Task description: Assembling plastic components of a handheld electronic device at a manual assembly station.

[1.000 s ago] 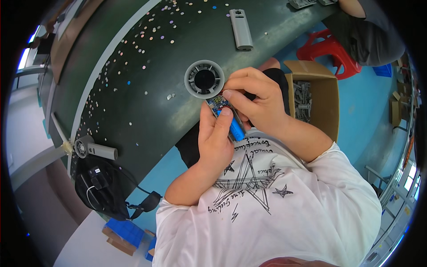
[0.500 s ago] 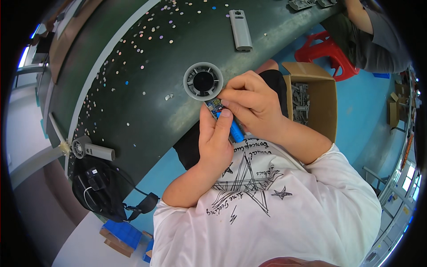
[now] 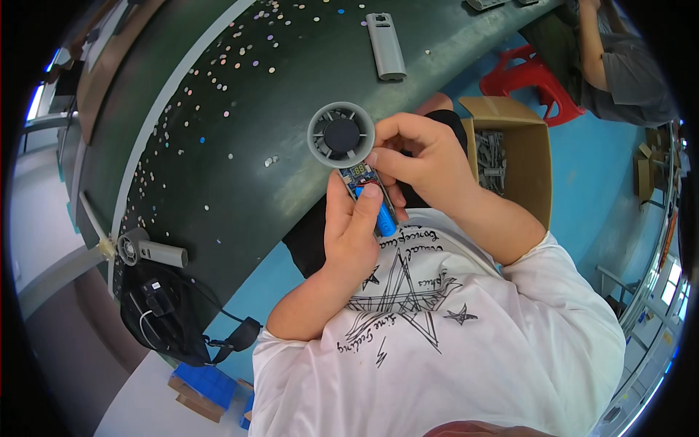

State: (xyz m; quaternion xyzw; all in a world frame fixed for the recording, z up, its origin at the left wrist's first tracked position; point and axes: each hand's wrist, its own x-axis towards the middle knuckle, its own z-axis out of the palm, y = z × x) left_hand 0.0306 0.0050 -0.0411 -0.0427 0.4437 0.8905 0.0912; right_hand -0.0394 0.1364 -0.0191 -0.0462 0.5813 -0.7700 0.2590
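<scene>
A grey handheld fan [image 3: 314, 138] is in front of me, its round head toward the table and its handle toward my shirt. The handle is uncovered. Inside it show a small circuit board [image 3: 357, 173] with a digit display and a blue cylindrical battery [image 3: 386, 220]. My left hand [image 3: 352, 222] is closed round the handle from the left, the thumb lying on the battery. My right hand [image 3: 422, 156] pinches at the neck, thumb and forefinger by the head's rim and the board's corner. Its other fingers curl beside the handle, partly hidden.
On the green table lie a grey handle cover [image 3: 386, 47], another grey fan [image 3: 156, 250] and scattered small round dots. A black bag [image 3: 164, 313] is at the table's left edge. To the right stand a cardboard box [image 3: 528, 171] of grey parts, a red stool [image 3: 535, 80] and another person.
The fan has shifted slightly right and its head has tilted. My right thumb has moved up off the board to the rim, and more of the board shows. My left hand keeps its grip.
</scene>
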